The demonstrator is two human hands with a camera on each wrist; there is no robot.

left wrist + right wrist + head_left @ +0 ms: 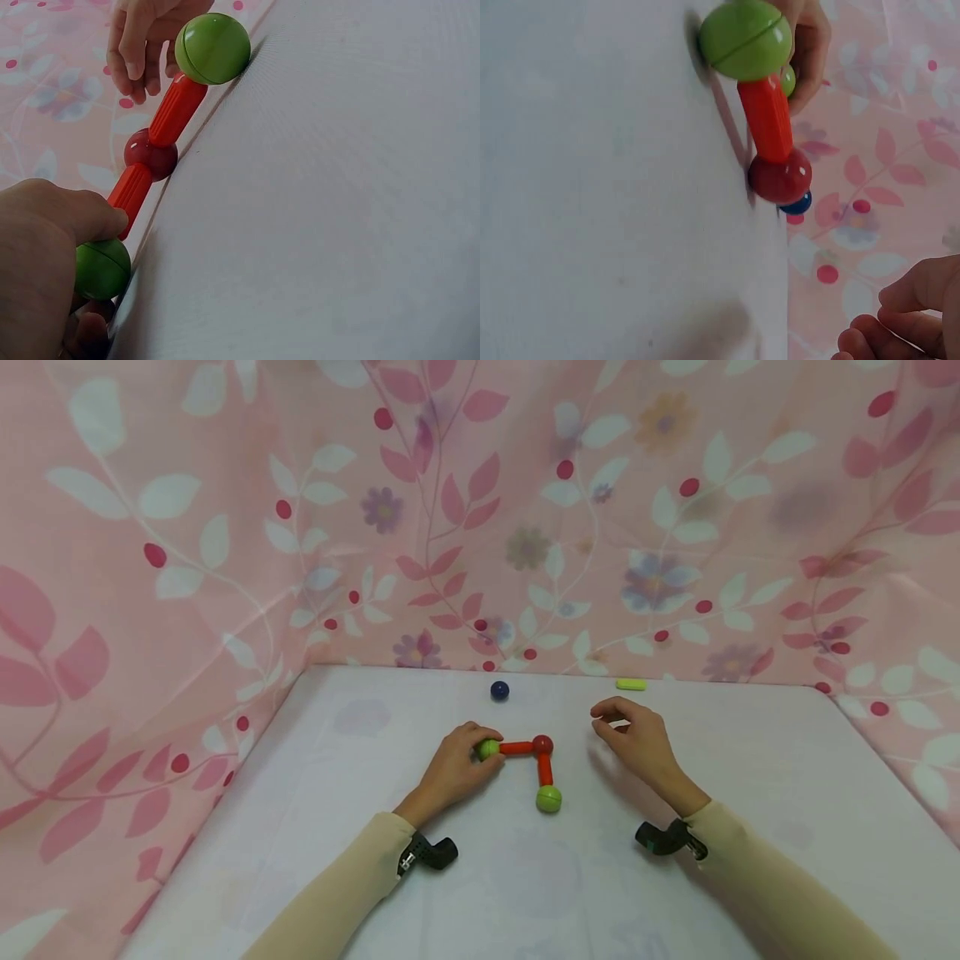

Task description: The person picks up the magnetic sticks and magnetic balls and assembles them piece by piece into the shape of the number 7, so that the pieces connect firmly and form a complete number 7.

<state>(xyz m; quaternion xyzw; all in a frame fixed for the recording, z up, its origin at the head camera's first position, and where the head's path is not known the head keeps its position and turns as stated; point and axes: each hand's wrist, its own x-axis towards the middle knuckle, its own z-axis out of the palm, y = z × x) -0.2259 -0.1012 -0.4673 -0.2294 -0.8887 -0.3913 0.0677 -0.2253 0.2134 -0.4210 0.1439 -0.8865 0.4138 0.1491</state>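
Note:
An L-shaped toy piece lies on the white table. It joins a green ball [487, 749], a red rod [517, 748], a dark red ball [542, 744], a second red rod [545, 770] and another green ball [549, 799] at the near end. My left hand [452, 768] grips the green ball at the left end, thumb and fingers on either side, partly covering it. To the right of the piece, my right hand [641, 742] hovers above the table, fingers loosely bent and holding nothing. In the right wrist view, its fingers [877, 337] are apart from the piece.
Near the back edge of the table [720, 752] lie a dark blue ball [499, 691] and, farther right, a short yellow-green rod [631, 684]. A pink floral cloth [480, 527] hangs behind and along the sides.

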